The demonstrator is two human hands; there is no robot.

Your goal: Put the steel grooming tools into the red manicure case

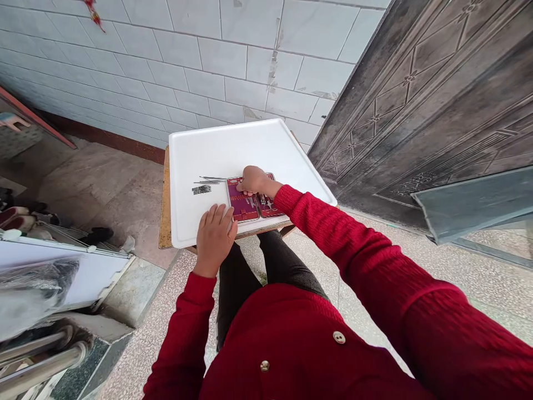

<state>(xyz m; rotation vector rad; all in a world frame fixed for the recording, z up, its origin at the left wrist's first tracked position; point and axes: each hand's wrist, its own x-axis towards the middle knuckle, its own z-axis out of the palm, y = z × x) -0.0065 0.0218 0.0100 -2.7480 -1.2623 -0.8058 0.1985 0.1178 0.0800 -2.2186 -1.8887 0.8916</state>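
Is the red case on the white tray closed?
No, the red case lies open on the white tray, both halves spread and tools showing inside, with the right hand over it.

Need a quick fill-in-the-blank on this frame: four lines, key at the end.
1. The hand over the open rectangular case with red and purple lining is the person's own ____ one.
2. The other hand, its back to the camera, has its palm facing ____.
3. The case lies on a smooth rectangular tabletop coloured ____.
4. In the picture, the thin grey metal tools outside the case lie to its ____.

Missing words: right; down; white; left.
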